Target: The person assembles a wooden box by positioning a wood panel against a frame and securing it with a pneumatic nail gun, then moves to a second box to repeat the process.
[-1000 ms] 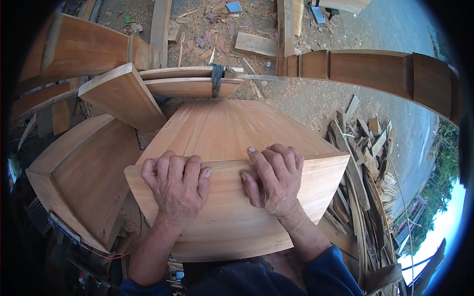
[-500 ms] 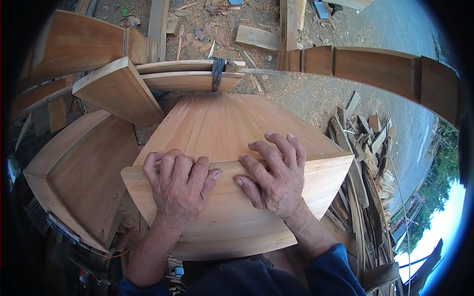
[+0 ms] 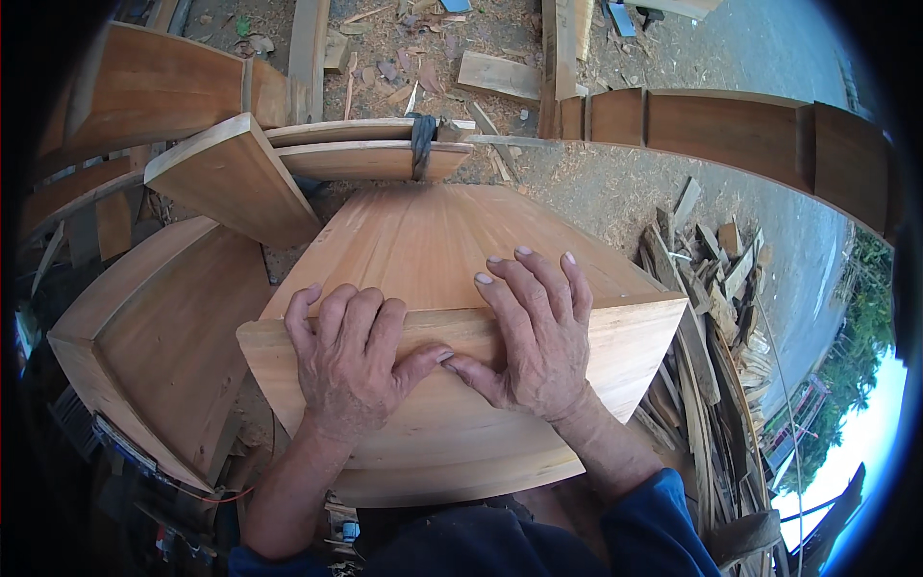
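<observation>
A large pale wooden box (image 3: 452, 240) sits below me, its near panel (image 3: 452, 438) facing up toward me with a long edge across it. My left hand (image 3: 348, 356) grips that edge, fingers curled over it and thumb stretched inward along the panel. My right hand (image 3: 532, 346) rests on the same edge with fingers spread and reaching onto the far surface, its thumb pointing inward. The two thumb tips meet, or nearly meet, near the middle.
Another wooden box (image 3: 163, 356) lies at left. A slanted board (image 3: 226, 178) and strapped boards (image 3: 365, 162) lie beyond. A long wooden beam (image 3: 731, 139) crosses upper right, above a heap of offcuts (image 3: 702, 317). Beams (image 3: 558, 58) and scraps lie on the littered ground.
My thumbs have moved toward each other along the panel. My right hand's fingers have straightened and spread further over the edge. My left fingers remain curled over it.
</observation>
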`<state>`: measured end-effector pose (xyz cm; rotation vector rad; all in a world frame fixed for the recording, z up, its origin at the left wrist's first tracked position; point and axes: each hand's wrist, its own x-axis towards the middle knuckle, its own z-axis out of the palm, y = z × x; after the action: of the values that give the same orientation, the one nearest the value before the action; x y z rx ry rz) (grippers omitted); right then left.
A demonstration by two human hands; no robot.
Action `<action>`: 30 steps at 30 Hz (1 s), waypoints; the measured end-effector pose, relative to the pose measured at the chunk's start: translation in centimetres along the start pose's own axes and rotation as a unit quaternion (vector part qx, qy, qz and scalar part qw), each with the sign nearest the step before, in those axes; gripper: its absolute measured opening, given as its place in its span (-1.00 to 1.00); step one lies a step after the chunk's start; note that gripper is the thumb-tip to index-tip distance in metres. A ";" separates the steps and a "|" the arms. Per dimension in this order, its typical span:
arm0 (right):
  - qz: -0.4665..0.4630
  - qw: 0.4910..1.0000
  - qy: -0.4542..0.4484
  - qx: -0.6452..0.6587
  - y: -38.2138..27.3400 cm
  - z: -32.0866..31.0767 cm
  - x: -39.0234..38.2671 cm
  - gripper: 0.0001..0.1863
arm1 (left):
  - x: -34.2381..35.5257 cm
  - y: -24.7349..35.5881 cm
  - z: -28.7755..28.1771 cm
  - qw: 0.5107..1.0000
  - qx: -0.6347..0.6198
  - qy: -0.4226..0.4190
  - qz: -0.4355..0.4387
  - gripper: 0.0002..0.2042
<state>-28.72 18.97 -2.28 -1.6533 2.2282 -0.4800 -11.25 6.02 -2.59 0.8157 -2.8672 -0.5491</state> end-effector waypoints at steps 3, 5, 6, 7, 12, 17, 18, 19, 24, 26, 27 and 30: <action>-0.006 1.000 -0.008 0.001 -0.1 -0.1 0.1 -0.17 | 0.3 -0.1 -0.2 1.000 -0.013 -0.023 0.002 -0.49; -0.004 1.000 -0.016 0.002 -0.1 -0.1 0.3 -0.20 | 0.3 -0.3 0.0 1.000 -0.019 -0.022 0.005 -0.49; -0.005 1.000 -0.018 0.002 -0.2 -0.2 0.4 -0.20 | 0.3 -0.4 0.1 1.000 -0.022 -0.018 0.010 -0.50; -0.006 0.999 -0.034 -0.006 -0.3 -0.3 0.5 -0.24 | 0.2 -0.4 0.2 0.999 -0.025 -0.014 0.015 -0.51; -0.012 0.998 -0.050 -0.020 -0.4 -0.4 0.6 -0.36 | 0.4 -0.4 0.0 0.999 -0.038 -0.014 0.021 -0.53; -0.025 0.998 -0.061 -0.019 -0.3 -0.1 0.7 -0.38 | 0.2 -0.5 0.0 0.999 -0.027 -0.007 0.021 -0.53; -0.030 0.998 -0.059 -0.014 -0.4 -0.1 0.7 -0.38 | 0.0 -0.5 0.0 0.999 -0.033 -0.009 0.013 -0.53; -0.029 0.997 -0.062 -0.027 -0.3 -0.2 0.6 -0.38 | -0.2 -0.4 0.0 0.999 -0.039 -0.010 0.004 -0.53; -0.041 0.997 -0.052 -0.047 -0.6 -0.3 0.5 -0.36 | -0.8 -0.5 -0.2 0.999 -0.038 -0.014 -0.011 -0.54; -0.036 0.997 -0.051 -0.047 -0.9 -0.5 0.7 -0.37 | -1.1 -1.1 -1.0 0.999 -0.025 -0.008 0.039 -0.54; -0.037 0.995 -0.060 -0.065 -0.9 -0.5 0.5 -0.31 | -1.0 -1.8 -1.7 0.999 -0.026 -0.006 0.040 -0.54; -0.032 0.995 -0.060 -0.070 -0.9 -0.6 0.5 -0.26 | -1.5 -5.9 -6.1 0.998 0.029 0.013 -0.051 -0.50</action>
<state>-28.38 18.25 -1.41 -1.7765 2.1709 -0.2383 -5.88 0.29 0.88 0.9751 -2.8422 -0.4653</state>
